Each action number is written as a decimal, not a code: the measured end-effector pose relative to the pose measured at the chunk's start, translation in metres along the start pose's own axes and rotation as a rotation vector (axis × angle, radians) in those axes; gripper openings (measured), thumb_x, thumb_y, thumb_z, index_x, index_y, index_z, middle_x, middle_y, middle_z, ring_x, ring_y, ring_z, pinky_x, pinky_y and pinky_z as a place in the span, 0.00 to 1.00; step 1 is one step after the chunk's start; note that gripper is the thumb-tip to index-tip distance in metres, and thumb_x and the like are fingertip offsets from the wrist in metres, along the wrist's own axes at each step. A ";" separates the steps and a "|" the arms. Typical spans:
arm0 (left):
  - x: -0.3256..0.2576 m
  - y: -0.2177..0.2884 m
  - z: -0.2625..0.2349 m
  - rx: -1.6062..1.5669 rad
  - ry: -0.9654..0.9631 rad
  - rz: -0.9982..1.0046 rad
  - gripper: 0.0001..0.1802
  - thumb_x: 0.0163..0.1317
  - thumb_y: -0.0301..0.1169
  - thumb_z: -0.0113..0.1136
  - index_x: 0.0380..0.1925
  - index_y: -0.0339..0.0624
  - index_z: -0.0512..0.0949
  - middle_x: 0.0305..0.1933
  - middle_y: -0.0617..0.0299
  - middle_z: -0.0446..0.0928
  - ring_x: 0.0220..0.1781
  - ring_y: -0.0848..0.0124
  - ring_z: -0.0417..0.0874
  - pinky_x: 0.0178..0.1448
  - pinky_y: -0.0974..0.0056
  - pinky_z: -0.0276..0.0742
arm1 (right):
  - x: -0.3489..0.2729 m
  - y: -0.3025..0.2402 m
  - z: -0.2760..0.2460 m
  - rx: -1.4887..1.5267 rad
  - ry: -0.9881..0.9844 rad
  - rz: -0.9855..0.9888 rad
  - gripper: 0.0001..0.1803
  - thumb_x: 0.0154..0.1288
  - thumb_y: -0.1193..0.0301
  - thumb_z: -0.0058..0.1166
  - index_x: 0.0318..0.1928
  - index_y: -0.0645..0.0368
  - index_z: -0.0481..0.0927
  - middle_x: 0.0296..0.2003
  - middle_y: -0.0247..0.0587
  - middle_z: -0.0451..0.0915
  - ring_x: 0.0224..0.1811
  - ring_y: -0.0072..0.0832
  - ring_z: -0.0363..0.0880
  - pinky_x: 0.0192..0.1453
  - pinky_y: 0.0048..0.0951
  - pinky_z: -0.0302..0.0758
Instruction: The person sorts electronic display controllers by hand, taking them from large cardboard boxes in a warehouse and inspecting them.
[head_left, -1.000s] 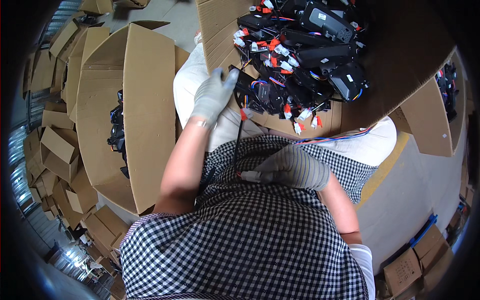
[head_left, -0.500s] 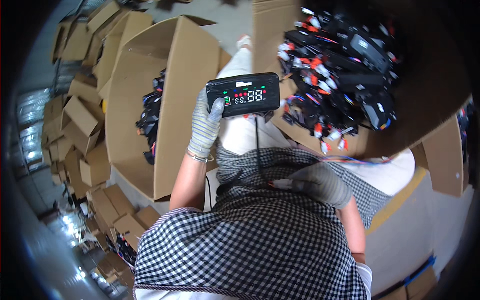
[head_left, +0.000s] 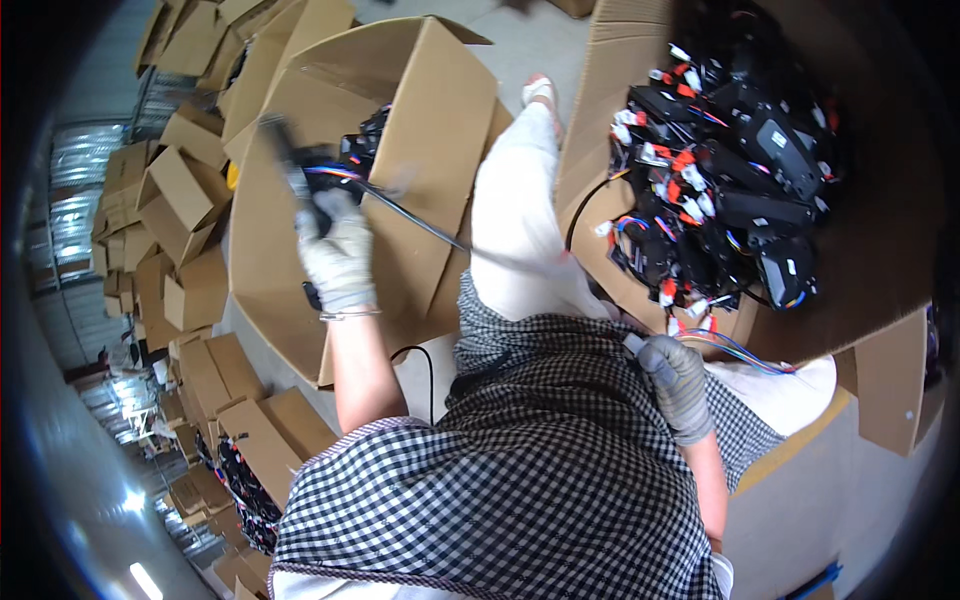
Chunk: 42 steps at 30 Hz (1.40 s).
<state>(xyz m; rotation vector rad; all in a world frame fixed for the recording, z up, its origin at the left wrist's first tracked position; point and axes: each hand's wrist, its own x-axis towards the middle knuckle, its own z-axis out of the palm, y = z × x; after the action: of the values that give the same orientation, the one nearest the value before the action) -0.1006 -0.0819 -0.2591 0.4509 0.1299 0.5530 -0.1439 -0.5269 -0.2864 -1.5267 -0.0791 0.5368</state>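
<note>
My left hand [head_left: 338,255], in a grey-white work glove, is closed around a black digital display unit [head_left: 288,165] over the left cardboard box. The unit is turned edge-on and blurred, so its screen face is hidden. Its black cable [head_left: 420,222], with coloured wires near the unit, trails right toward my leg. By my lap, my gloved right hand [head_left: 675,388] has its fingers curled on a small white connector [head_left: 635,343]. Coloured wires [head_left: 735,348] lie just beyond that hand, at the edge of the right box.
The right cardboard box [head_left: 610,120] holds a heap of black display units [head_left: 780,150] with white and red connectors. More dark units [head_left: 365,140] lie inside the left box [head_left: 430,110]. Several cardboard boxes [head_left: 180,210] are piled at the far left. A black cable loop [head_left: 430,375] hangs beside my left forearm.
My left hand has swung left with the display unit, from over my legs to over the left box, and the lit face has turned away. My right hand has shifted slightly right.
</note>
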 end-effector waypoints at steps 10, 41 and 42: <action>-0.058 -0.202 0.027 1.770 -1.472 -0.065 0.09 0.57 0.30 0.53 0.36 0.42 0.79 0.40 0.57 0.78 0.44 0.59 0.79 0.49 0.61 0.74 | 0.007 0.006 0.002 -0.053 -0.041 -0.010 0.12 0.67 0.68 0.50 0.34 0.66 0.78 0.32 0.37 0.79 0.36 0.23 0.74 0.47 0.23 0.71; -0.140 -0.177 0.073 1.334 -1.204 -0.342 0.29 0.46 0.20 0.48 0.54 0.41 0.70 0.36 0.51 0.80 0.37 0.51 0.81 0.42 0.57 0.76 | -0.002 -0.043 -0.016 0.287 0.023 0.216 0.15 0.68 0.60 0.50 0.34 0.60 0.78 0.20 0.25 0.68 0.22 0.13 0.62 0.27 0.18 0.62; -0.142 -0.177 0.072 1.323 -1.175 -0.342 0.28 0.46 0.19 0.47 0.52 0.40 0.71 0.36 0.49 0.79 0.37 0.51 0.81 0.41 0.57 0.76 | -0.001 -0.040 -0.018 0.221 -0.027 0.183 0.14 0.68 0.62 0.49 0.34 0.61 0.78 0.20 0.27 0.68 0.22 0.14 0.63 0.27 0.19 0.63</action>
<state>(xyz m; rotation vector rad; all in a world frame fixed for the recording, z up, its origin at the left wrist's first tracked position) -0.1186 -0.3185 -0.2736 1.9223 -0.5979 -0.2877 -0.1270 -0.5420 -0.2488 -1.3180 0.0976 0.6891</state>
